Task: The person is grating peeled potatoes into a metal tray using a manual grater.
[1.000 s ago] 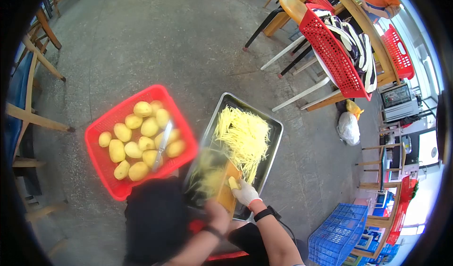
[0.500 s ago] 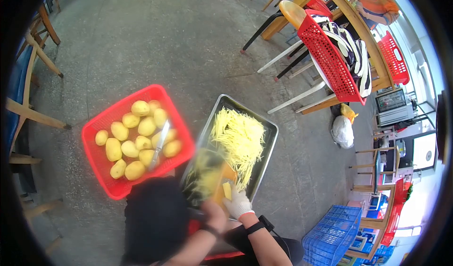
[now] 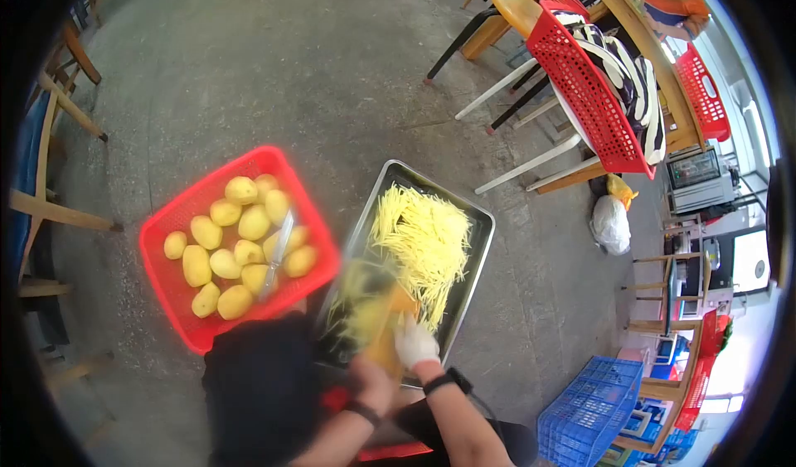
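Observation:
My left hand (image 3: 373,386), bare and blurred, is closed around the lower end of a tan and orange board-shaped grater (image 3: 383,348). My right hand (image 3: 416,344), in a white glove, presses on the grater's face with its fingers curled over a potato piece, which is mostly hidden now. Beneath lies a steel tray (image 3: 478,251) holding a heap of shredded potato (image 3: 424,239). More shreds blur beside the grater's left edge. To the left, a red basket (image 3: 170,295) carries several peeled potatoes (image 3: 225,263), with a knife (image 3: 277,254) across them.
A red basket of striped eggplants (image 3: 584,82) rests on a stool at upper right, near a wooden table. A person in orange (image 3: 673,1) is beyond it. Blue crates (image 3: 589,409) stand at lower right; a white bag (image 3: 611,227) lies on the floor. Chairs line the left.
My right hand has slid slightly up the grater, and the potato piece under it has become hidden. My left hand still holds the grater. The view has shifted a little.

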Available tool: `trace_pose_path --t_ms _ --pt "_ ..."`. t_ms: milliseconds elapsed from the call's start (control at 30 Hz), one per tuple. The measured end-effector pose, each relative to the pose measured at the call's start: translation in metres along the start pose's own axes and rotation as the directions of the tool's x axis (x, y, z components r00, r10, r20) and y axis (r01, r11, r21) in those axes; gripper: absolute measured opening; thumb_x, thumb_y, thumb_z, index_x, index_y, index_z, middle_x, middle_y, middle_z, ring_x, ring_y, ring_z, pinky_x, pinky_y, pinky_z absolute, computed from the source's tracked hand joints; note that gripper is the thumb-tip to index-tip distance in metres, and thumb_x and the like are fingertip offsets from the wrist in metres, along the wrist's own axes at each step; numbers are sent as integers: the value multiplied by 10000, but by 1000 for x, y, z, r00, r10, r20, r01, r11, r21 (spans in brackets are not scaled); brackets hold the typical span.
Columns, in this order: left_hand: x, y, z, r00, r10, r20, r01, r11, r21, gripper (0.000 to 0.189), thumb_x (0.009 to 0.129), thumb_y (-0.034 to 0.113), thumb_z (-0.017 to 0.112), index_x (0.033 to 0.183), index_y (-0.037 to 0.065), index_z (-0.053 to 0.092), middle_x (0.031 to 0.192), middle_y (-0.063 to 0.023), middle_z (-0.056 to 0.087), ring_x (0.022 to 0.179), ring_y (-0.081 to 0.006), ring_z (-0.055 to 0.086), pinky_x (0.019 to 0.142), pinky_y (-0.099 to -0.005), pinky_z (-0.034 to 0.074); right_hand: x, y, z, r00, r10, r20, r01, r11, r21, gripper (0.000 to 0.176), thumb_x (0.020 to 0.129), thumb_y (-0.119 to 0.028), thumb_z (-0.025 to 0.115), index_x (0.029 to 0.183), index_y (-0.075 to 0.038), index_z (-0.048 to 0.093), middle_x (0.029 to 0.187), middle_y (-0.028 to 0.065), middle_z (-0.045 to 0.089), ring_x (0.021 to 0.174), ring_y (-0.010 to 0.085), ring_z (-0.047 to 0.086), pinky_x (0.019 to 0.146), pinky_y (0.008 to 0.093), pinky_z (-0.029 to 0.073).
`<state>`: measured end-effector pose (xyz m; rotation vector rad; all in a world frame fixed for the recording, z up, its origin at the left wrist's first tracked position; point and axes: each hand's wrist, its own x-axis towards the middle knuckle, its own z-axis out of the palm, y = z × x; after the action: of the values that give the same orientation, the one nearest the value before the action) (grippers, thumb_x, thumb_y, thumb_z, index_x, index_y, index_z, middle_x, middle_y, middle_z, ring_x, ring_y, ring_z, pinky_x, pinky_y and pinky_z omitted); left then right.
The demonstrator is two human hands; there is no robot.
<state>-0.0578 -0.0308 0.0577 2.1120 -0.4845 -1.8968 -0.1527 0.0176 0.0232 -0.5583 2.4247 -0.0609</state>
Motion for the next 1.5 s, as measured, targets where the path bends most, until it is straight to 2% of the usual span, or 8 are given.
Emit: trace_pose_path --t_ms 200,333,433,633,833,867,1133,1500 --pt "40 -37 -3 998 52 -25 -50 997 64 228 736 171 546 799 -34 621 799 -119 616 695 -236 606 645 -351 485 45 12 -20 981 25 195 -1 993 -119 435 922 -347 384 1286 -111 428 1087 234 604 967 403 590 787 487 488" --pt "-3 7 1 1000 -29 8 30 985 -170 227 738 172 554 799 -36 619 801 -114 617 692 -242 610 638 -355 489 -26 21 3 955 -291 61 291 957 7 509 914 -402 400 1315 -89 388 847 258 642 771 414 634 707 504 492" --pt "-20 27 3 994 -53 92 33 978 207 352 902 268 401 901 -14 611 863 -99 614 778 -217 581 704 -360 468 -69 -3 -13 972 -198 127 195 980 42 486 904 -384 422 1280 -77 391 851 274 634 779 424 629 724 510 492" --pt "23 -27 3 997 -67 45 76 973 -218 253 760 184 552 815 -48 637 849 -128 630 719 -254 627 646 -363 500 51 19 3 996 73 61 -75 996 39 481 897 -377 407 1268 -74 442 945 276 628 898 431 606 817 499 470" --pt "15 -20 -2 998 67 17 -68 997 48 257 756 179 554 825 -53 639 852 -127 628 726 -249 607 673 -358 492 -57 20 -3 930 -340 137 350 935 -60 498 863 -247 482 1318 -52 427 1242 240 506 890 358 626 771 419 505" --pt "18 -20 -4 992 117 45 -123 979 160 266 755 183 558 839 -56 640 862 -129 630 731 -252 605 679 -358 490 -58 31 12 905 -425 -8 424 904 46 498 909 -357 430 1332 -96 393 815 256 632 744 397 629 675 485 495" --pt "32 -34 10 992 -36 -122 21 992 -126 271 762 198 557 855 -43 637 875 -125 627 747 -252 606 697 -367 487 65 27 15 998 5 66 -8 999 50 489 918 -381 387 1292 -67 414 917 281 631 843 428 620 746 510 482" --pt "2 0 3 995 0 97 4 999 -43 229 762 171 538 845 -26 622 870 -121 609 738 -231 589 677 -363 482 -39 26 34 964 -262 48 261 965 22 501 923 -336 384 1348 -71 374 851 268 633 770 408 630 704 492 496"
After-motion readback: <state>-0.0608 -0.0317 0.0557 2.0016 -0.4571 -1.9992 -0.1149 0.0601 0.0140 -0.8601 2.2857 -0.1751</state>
